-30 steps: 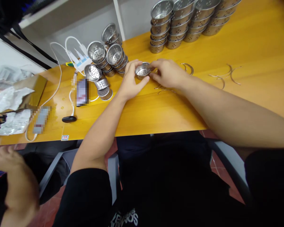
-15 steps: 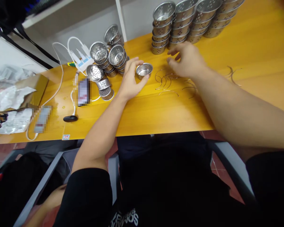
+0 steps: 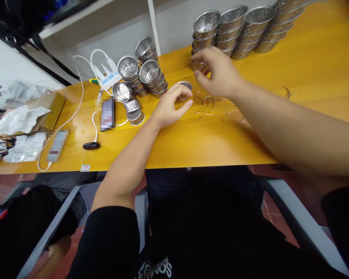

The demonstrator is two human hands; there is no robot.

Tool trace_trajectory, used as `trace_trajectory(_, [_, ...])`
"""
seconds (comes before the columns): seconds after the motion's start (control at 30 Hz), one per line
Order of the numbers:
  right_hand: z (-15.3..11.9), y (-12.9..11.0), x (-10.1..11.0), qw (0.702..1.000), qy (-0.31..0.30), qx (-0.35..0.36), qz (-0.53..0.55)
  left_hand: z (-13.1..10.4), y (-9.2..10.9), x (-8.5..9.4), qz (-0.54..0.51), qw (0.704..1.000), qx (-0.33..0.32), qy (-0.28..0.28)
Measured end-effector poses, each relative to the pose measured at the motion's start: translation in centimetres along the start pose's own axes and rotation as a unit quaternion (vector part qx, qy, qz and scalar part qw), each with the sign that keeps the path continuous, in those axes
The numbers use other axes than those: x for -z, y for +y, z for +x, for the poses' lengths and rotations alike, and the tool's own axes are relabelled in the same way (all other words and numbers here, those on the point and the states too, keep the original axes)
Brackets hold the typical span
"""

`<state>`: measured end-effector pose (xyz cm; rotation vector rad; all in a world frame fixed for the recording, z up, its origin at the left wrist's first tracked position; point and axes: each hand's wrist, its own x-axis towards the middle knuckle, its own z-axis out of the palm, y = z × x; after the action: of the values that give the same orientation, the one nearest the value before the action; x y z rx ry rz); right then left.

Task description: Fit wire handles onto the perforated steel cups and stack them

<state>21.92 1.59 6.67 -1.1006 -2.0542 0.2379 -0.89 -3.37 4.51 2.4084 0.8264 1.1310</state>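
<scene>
A small metal cup (image 3: 185, 85) stands on the yellow table, mostly hidden behind my left hand (image 3: 173, 105). That hand is curved with thumb and fingers apart and nothing visible between them. My right hand (image 3: 216, 72) hovers in front of the leftmost tall stack of perforated cups (image 3: 206, 29), its thumb and fingers apart, holding nothing that shows. Thin curved wires (image 3: 205, 104) lie on the table between and below my hands. Left of my left hand are shorter stacks of perforated cups (image 3: 150, 73), with a cup tipped on its side (image 3: 135, 116).
More tall cup stacks (image 3: 256, 27) stand at the back right. Further left are a power strip (image 3: 109, 78) with white cables, a phone (image 3: 107, 113), a black oval object (image 3: 91, 145) and plastic bags (image 3: 23, 147). Another person sits at the lower left.
My right hand has moved left and up towards the leftmost tall stack. My left hand has turned and now covers more of the small cup. The view has shifted slightly.
</scene>
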Motion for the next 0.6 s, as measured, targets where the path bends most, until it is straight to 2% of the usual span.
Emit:
trace_trajectory(0.17, [7.1,-2.6,-1.4,0.997,-0.070,0.025,-0.006,-0.1,-0.3,0.2,0.005,1.000,0.000,0.000])
trace_trajectory(0.33, [14.1,-4.9,-4.1,0.984,-0.159,0.020,-0.074,-0.4,-1.0,0.3,0.006,1.000,0.018,-0.013])
trace_trajectory(0.47, [17.3,-5.5,-6.1,0.970,-0.218,0.021,-0.108,-0.6,-1.5,0.3,-0.005,0.999,0.031,-0.012])
trace_trajectory(0.6, [18.7,-4.6,-6.5,0.960,-0.225,0.019,-0.166,-0.6,-1.7,0.2,-0.013,0.999,0.041,-0.020])
